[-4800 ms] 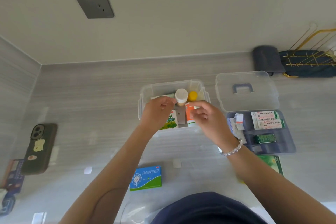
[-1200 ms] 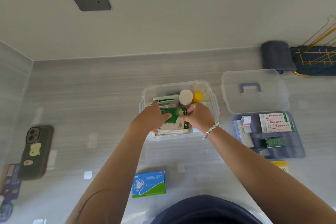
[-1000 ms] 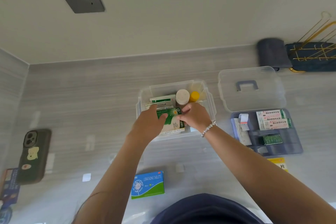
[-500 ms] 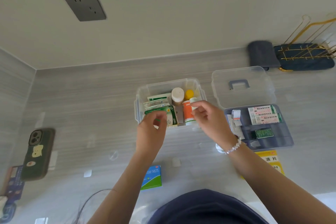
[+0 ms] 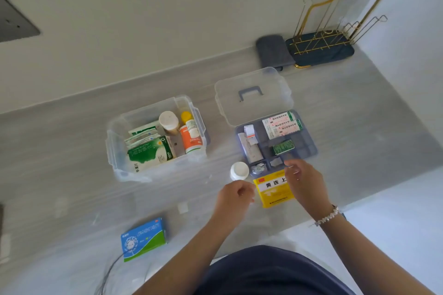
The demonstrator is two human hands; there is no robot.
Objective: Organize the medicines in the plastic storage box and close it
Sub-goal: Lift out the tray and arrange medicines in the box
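The clear plastic storage box point(image 5: 115, 143) stands open in the middle of the counter. It holds a green-white carton point(image 5: 148, 154), sachets, a white-capped jar point(image 5: 169, 121), a yellow-capped bottle and an orange-white bottle point(image 5: 191, 141). Its lid point(image 5: 254, 96) with a grey handle lies to the right, and a grey divider tray point(image 5: 310, 148) with small packs lies in front of the lid. A small white bottle point(image 5: 239, 170) and a yellow box point(image 5: 273, 190) lie by the tray. My left hand point(image 5: 233, 196) is curled just below the bottle and holds nothing. My right hand point(image 5: 303, 182) hovers over the yellow box, empty, with its fingers at the tray's edge.
A blue-green tablet box point(image 5: 143, 238) lies near the front of the counter, with a thin cable point(image 5: 107, 275) beside it. A gold wire rack point(image 5: 321, 43) on a dark mat and a folded grey cloth point(image 5: 273, 52) stand at the back right. The counter ends just right of my right hand.
Both hands have left the storage box and moved right and nearer, to the white bottle and yellow box. The view has swung right, and the phone is out of sight.
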